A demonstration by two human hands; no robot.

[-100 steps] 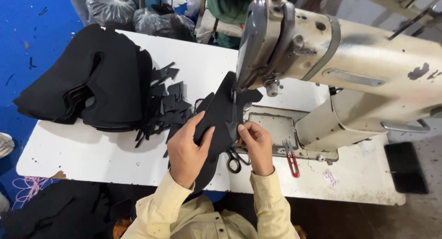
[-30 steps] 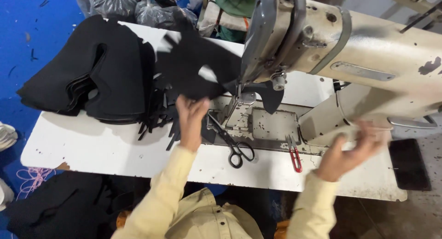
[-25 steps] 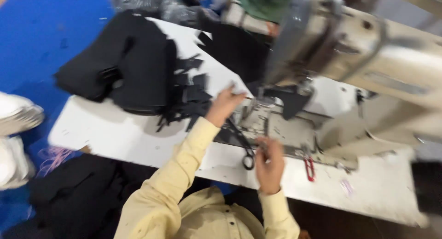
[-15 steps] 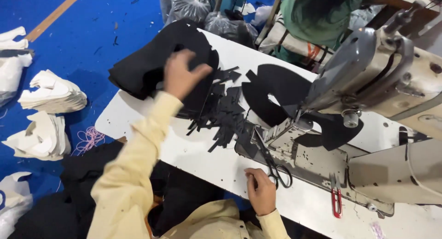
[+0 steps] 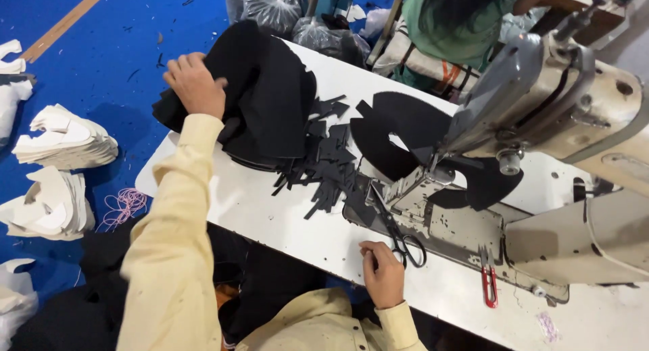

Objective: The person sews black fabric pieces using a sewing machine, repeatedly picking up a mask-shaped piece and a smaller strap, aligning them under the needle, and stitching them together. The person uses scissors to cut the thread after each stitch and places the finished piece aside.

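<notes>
Left hand (image 5: pixel 195 84) grip grasping black fabric stack (image 5: pixel 260 97); right hand (image 5: pixel 382 273) grip released, flat on table (image 5: pixel 270 216) beside scissors (image 5: pixel 399 233).

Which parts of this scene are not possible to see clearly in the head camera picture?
- Needle area: hidden behind the sewing machine head.
- Left hand fingertips: curled over the black fabric stack, so the grip is unclear.
- Right hand palm: faces down on the white table, near the scissors; what lies under it cannot be told.
- The other person: cut off by the top edge.
</notes>
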